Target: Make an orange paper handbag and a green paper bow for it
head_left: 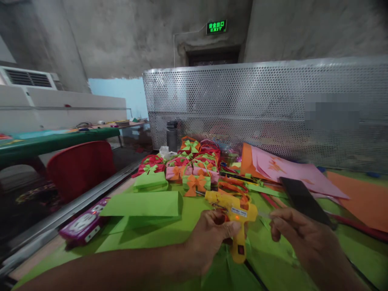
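My left hand (209, 236) is closed around a yellow hot glue gun (233, 204), its nozzle pointing left and a small orange light glowing on its side. Behind the gun's rear end, my right hand (298, 232) pinches a faint, translucent glue stick (264, 215) that reaches toward the gun. Just past the nozzle stands a small green paper bag (197, 182) with an orange bow. Left of the gun lies a folded green paper piece (145, 204), and a black phone-like slab (303, 198) rests beyond my right hand.
Several finished paper bags (178, 163) crowd the table's far side, near a dark bottle (172, 136). A purple box (86, 222) sits at the left edge. Pink sheets (287, 169) and orange sheets (360, 198) lie at right. A perforated metal panel (242, 105) closes off the back.
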`<state>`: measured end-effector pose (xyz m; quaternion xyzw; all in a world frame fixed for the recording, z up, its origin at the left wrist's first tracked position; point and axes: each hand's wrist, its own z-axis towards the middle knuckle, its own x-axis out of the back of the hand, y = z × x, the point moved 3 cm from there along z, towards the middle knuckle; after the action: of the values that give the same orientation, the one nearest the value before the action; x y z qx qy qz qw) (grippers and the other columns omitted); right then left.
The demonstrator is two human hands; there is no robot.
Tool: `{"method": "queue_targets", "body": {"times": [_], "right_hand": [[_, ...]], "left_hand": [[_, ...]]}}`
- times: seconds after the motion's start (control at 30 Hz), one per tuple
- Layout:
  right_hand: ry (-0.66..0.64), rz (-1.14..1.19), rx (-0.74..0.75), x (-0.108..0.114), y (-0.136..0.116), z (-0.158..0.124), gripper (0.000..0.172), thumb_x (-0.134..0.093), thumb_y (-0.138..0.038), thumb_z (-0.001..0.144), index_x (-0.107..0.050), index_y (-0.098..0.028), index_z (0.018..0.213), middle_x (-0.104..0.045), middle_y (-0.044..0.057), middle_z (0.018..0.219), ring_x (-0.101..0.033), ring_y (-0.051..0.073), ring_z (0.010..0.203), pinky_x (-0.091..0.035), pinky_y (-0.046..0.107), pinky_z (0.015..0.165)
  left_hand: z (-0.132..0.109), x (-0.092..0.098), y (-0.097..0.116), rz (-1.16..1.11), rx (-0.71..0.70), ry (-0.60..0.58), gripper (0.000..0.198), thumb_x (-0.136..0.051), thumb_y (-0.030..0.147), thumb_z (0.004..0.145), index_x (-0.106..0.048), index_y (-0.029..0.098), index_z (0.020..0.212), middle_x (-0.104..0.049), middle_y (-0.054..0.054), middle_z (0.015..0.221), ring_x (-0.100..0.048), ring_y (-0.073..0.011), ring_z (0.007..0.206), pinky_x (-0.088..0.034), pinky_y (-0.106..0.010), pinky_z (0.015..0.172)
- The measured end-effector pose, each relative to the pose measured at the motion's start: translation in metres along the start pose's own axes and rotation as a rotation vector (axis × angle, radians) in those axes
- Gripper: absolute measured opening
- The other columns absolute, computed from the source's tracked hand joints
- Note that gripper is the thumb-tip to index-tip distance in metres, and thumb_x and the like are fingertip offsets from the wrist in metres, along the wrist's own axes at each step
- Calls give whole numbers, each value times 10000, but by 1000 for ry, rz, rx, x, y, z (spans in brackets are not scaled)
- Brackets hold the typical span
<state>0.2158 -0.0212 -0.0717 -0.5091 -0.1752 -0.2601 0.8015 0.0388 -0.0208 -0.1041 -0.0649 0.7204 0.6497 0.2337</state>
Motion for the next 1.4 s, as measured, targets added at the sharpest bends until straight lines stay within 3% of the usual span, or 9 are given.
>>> {"method": "queue_targets", "body": {"times": [0.43,0.63,1.4], "right_hand": [[-101,-61,50,1,15,5,301,-446,-460,793,-531,-246,599,-614,-10,559,-619,193,663,-411,246,471],[-22,-28,6,1,4,1,286,-431,-429,803,-534,-249,607,-602,-15,566,-603,188,665,-397,250,487],[-13,31,9,0,-1,0,259,-456,-387,795,-537,-244,596,-559,-27,541,-539,164,575,-381,245,505]], "left_hand": [[-1,-1,1,-5,-4,-9,247,-733,298,600,-699,119,767,-643,-66,676,-566,-171,619,-422,-284,595],[-2,-2,1,-1,-14,11,224,-731,313,603,-697,130,727,-638,-71,661,-555,-176,602,-411,-287,571],[-1,-2,1,11,-7,-21,298,-723,305,606,-673,71,784,-605,-69,665,-546,-156,607,-391,-279,582]]}}
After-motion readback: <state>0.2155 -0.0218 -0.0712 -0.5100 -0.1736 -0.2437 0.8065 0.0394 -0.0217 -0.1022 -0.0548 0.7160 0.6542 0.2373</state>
